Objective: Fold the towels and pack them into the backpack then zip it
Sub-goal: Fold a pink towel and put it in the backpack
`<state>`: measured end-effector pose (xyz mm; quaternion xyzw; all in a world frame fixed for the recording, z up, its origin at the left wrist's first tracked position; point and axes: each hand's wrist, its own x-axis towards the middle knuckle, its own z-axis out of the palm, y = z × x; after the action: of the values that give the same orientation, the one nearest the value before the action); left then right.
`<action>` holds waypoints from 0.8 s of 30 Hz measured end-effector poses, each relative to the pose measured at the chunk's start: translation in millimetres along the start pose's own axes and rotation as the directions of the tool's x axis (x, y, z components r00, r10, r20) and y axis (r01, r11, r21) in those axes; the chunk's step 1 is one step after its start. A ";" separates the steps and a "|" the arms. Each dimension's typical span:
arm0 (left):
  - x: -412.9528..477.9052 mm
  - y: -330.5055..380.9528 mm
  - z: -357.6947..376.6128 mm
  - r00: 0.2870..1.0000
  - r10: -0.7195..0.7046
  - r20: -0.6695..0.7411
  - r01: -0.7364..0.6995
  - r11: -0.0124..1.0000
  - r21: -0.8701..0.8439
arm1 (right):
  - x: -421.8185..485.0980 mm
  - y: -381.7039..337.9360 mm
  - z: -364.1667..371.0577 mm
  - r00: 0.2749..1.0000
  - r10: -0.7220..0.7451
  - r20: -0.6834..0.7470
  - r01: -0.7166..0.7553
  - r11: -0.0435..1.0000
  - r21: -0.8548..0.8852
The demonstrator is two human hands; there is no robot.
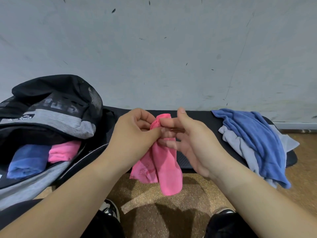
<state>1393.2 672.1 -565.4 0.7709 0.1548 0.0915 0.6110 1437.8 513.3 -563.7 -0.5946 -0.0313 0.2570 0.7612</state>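
A pink towel hangs bunched in the air at the centre, over the front edge of a black mat. My left hand pinches its upper part between thumb and fingers. My right hand touches the top of the same towel with its fingertips, the other fingers spread. At the left lies a black and grey backpack with its main compartment unzipped. Inside it lie a folded blue towel and a folded pink towel. A crumpled blue towel lies over a grey towel at the right.
The black mat runs along a scuffed grey wall. In front of it is a brown speckled floor. My knees and two black and white shoes show at the bottom edge.
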 end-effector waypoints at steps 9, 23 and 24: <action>-7.6 12.5 -16.7 0.955 0.077 0.287 0.012 0.955 -0.297 | 27.1 -4.4 -54.4 0.978 0.016 0.208 0.032 0.974 -0.226; -6.8 12.6 -26.7 0.983 0.106 0.149 -0.071 0.973 -0.219 | -8.7 -19.2 -60.2 0.944 -0.280 0.174 0.308 0.938 -0.159; -8.6 13.0 -26.7 0.980 0.096 0.175 -0.052 0.969 -0.240 | -12.5 -21.7 -61.5 0.946 -0.276 0.172 0.299 0.945 -0.128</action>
<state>1378.0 690.8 -546.0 0.7040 0.0564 0.0598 0.7054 1456.4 449.7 -558.4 -0.6189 -0.1955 0.1842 0.7382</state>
